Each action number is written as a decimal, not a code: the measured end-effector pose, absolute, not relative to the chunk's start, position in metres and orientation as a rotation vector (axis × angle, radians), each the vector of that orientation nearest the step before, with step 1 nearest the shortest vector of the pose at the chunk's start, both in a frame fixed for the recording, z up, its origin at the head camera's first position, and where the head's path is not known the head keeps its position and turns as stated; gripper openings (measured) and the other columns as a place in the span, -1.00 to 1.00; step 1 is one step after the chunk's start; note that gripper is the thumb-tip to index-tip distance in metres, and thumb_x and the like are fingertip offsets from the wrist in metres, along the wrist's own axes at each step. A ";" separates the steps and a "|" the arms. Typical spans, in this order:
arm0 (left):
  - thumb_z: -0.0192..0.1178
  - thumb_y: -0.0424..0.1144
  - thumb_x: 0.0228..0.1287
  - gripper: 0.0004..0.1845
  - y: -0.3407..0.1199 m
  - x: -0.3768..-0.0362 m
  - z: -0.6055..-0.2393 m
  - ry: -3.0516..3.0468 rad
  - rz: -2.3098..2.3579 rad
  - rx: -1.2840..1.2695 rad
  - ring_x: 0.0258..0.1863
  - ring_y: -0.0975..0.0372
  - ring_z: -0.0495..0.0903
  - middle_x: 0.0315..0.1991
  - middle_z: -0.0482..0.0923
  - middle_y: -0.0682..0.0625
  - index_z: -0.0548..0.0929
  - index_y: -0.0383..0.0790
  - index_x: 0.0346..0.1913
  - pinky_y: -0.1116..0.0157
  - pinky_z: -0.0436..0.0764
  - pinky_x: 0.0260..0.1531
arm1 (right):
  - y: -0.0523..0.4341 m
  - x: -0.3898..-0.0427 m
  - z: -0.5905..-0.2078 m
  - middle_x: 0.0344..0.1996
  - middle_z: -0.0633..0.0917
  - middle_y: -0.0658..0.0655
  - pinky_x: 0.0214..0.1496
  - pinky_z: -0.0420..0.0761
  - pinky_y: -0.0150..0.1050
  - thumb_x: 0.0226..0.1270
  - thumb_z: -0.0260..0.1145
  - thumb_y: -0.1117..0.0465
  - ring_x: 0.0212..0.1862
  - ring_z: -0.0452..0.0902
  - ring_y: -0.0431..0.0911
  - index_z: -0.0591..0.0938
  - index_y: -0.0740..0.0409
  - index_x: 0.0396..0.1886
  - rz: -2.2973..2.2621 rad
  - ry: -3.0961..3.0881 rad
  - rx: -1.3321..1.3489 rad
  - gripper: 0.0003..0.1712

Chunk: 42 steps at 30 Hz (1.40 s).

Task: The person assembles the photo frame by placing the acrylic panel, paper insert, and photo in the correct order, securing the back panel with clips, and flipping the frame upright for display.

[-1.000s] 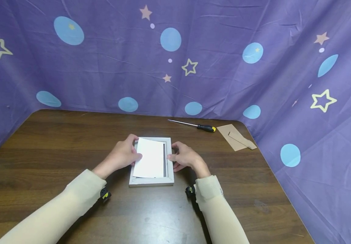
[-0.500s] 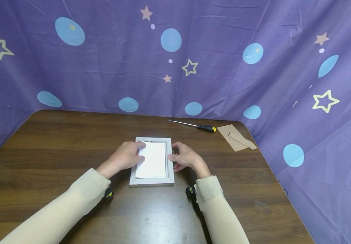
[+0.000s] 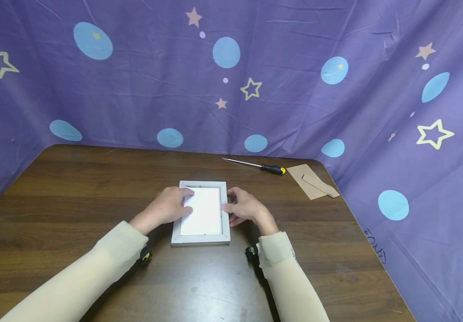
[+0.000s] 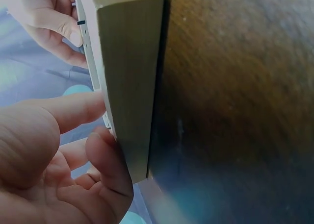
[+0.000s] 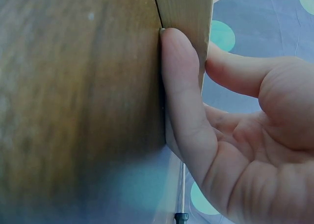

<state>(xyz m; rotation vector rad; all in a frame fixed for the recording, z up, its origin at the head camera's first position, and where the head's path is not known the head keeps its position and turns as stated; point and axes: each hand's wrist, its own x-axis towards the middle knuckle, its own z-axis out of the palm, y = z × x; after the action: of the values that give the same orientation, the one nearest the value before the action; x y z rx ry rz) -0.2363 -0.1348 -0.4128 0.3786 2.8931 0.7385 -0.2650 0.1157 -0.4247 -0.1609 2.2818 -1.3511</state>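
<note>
A white picture frame (image 3: 200,240) lies flat on the wooden table, its recessed side facing up. Inside the recess sits a white sheet (image 3: 203,219), flat within the border. My left hand (image 3: 166,206) reaches over the frame's left border, thumb and fingertip resting on the sheet. In the left wrist view, the frame's side wall (image 4: 130,82) stands beside those fingers. My right hand (image 3: 246,207) grips the frame's right border, thumb on top. The right wrist view has a finger (image 5: 184,91) along the frame's outer side, down at the table surface.
A screwdriver (image 3: 271,169) with a black and yellow handle lies behind the frame to the right. Beside it is a brown backing board (image 3: 305,181) with a stand leg (image 3: 320,185) on it. A purple patterned cloth (image 3: 288,112) hangs around the table's (image 3: 94,192) back and sides.
The white sheet has shifted right and come down flat inside the frame's recess. My left hand moved right with it, its fingers now on top. The right hand has kept its place.
</note>
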 end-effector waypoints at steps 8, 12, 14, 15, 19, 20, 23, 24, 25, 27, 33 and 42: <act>0.40 -0.27 0.38 -0.43 -0.135 -0.238 -0.415 2.906 0.752 0.411 -0.28 0.09 0.52 -0.35 0.58 -0.08 0.59 -0.39 0.39 0.14 0.57 -0.22 | 0.116 -0.265 -0.425 -0.10 0.60 0.35 -0.30 0.85 -0.08 0.57 0.35 0.25 -0.37 0.71 0.06 0.33 0.25 0.54 -1.347 2.281 -0.165 -0.33; 0.40 -0.27 0.38 -0.43 -0.135 -0.237 -0.415 2.909 0.758 0.421 -0.29 0.09 0.52 -0.35 0.58 -0.08 0.58 -0.39 0.39 0.13 0.57 -0.22 | 0.117 -0.265 -0.425 -0.09 0.61 0.35 -0.30 0.86 -0.07 0.56 0.35 0.25 -0.37 0.71 0.06 0.33 0.24 0.55 -1.347 2.281 -0.160 -0.33; 0.40 -0.27 0.38 -0.43 -0.135 -0.237 -0.415 2.914 0.758 0.425 -0.28 0.09 0.52 -0.34 0.58 -0.08 0.59 -0.39 0.39 0.13 0.58 -0.20 | 0.117 -0.265 -0.425 -0.08 0.61 0.35 -0.30 0.86 -0.07 0.56 0.35 0.25 -0.37 0.71 0.07 0.33 0.24 0.55 -1.348 2.281 -0.158 -0.33; 0.40 -0.27 0.38 -0.43 -0.135 -0.237 -0.415 2.916 0.757 0.430 -0.28 0.10 0.52 -0.34 0.58 -0.08 0.59 -0.39 0.39 0.13 0.58 -0.20 | 0.117 -0.265 -0.425 -0.08 0.61 0.35 -0.30 0.86 -0.07 0.56 0.35 0.25 -0.37 0.71 0.07 0.33 0.24 0.54 -1.349 2.281 -0.156 -0.33; 0.40 -0.27 0.38 -0.43 -0.135 -0.237 -0.416 2.916 0.763 0.436 -0.32 0.12 0.50 -0.39 0.55 -0.06 0.59 -0.38 0.39 0.17 0.54 -0.25 | 0.117 -0.265 -0.425 -0.07 0.60 0.36 -0.30 0.86 -0.07 0.57 0.34 0.25 -0.37 0.70 0.07 0.33 0.23 0.55 -1.351 2.276 -0.155 -0.33; 0.40 -0.27 0.38 -0.43 -0.135 -0.237 -0.416 2.916 0.764 0.438 -0.33 0.12 0.49 -0.41 0.54 -0.06 0.59 -0.38 0.39 0.18 0.53 -0.27 | 0.117 -0.265 -0.425 -0.07 0.60 0.36 -0.30 0.86 -0.06 0.57 0.34 0.25 -0.37 0.70 0.07 0.33 0.24 0.55 -1.352 2.275 -0.155 -0.33; 0.40 -0.27 0.37 -0.43 -0.135 -0.238 -0.417 2.917 0.767 0.441 -0.36 0.13 0.48 -0.43 0.52 -0.05 0.59 -0.38 0.39 0.20 0.51 -0.30 | 0.117 -0.265 -0.425 -0.08 0.60 0.36 -0.30 0.86 -0.06 0.57 0.34 0.26 -0.38 0.70 0.07 0.33 0.24 0.55 -1.357 2.274 -0.153 -0.33; 0.40 -0.27 0.37 -0.43 -0.135 -0.238 -0.417 2.919 0.767 0.441 -0.36 0.13 0.48 -0.43 0.52 -0.05 0.59 -0.38 0.39 0.20 0.51 -0.29 | 0.117 -0.264 -0.425 -0.08 0.60 0.36 -0.30 0.86 -0.06 0.57 0.34 0.26 -0.38 0.70 0.07 0.33 0.24 0.55 -1.358 2.272 -0.153 -0.33; 0.40 -0.26 0.38 -0.43 -0.135 -0.238 -0.417 2.919 0.769 0.441 -0.36 0.13 0.48 -0.43 0.52 -0.05 0.59 -0.38 0.39 0.20 0.51 -0.29 | 0.117 -0.264 -0.425 -0.08 0.60 0.36 -0.30 0.86 -0.06 0.57 0.34 0.26 -0.38 0.70 0.07 0.33 0.24 0.55 -1.360 2.271 -0.152 -0.33; 0.39 -0.26 0.38 -0.43 -0.136 -0.238 -0.418 2.921 0.770 0.443 -0.35 0.13 0.48 -0.42 0.52 -0.04 0.59 -0.37 0.40 0.19 0.51 -0.28 | 0.117 -0.264 -0.424 -0.08 0.60 0.36 -0.30 0.86 -0.06 0.57 0.34 0.27 -0.38 0.70 0.07 0.32 0.24 0.55 -1.361 2.269 -0.151 -0.33; 0.37 -0.27 0.40 -0.41 -0.139 -0.237 -0.419 2.894 0.853 0.428 -0.43 0.16 0.45 -0.46 0.50 -0.04 0.54 -0.35 0.44 0.24 0.48 -0.40 | 0.116 -0.264 -0.425 -0.08 0.60 0.36 -0.30 0.86 -0.07 0.57 0.34 0.26 -0.38 0.70 0.06 0.33 0.24 0.55 -1.352 2.277 -0.152 -0.33; 0.35 -0.29 0.38 -0.42 -0.151 -0.235 -0.421 2.886 1.022 0.386 -0.46 0.17 0.45 -0.44 0.51 -0.05 0.54 -0.38 0.42 0.27 0.48 -0.46 | 0.115 -0.265 -0.425 -0.08 0.60 0.36 -0.31 0.86 -0.08 0.57 0.34 0.26 -0.39 0.70 0.06 0.33 0.23 0.55 -1.349 2.283 -0.153 -0.33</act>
<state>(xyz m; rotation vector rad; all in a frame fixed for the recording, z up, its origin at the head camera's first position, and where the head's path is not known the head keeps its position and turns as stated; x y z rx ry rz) -0.2353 -0.1507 -0.4205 0.3863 2.8861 1.0218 -0.2648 0.1153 -0.4247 -0.1527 2.2833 -1.3493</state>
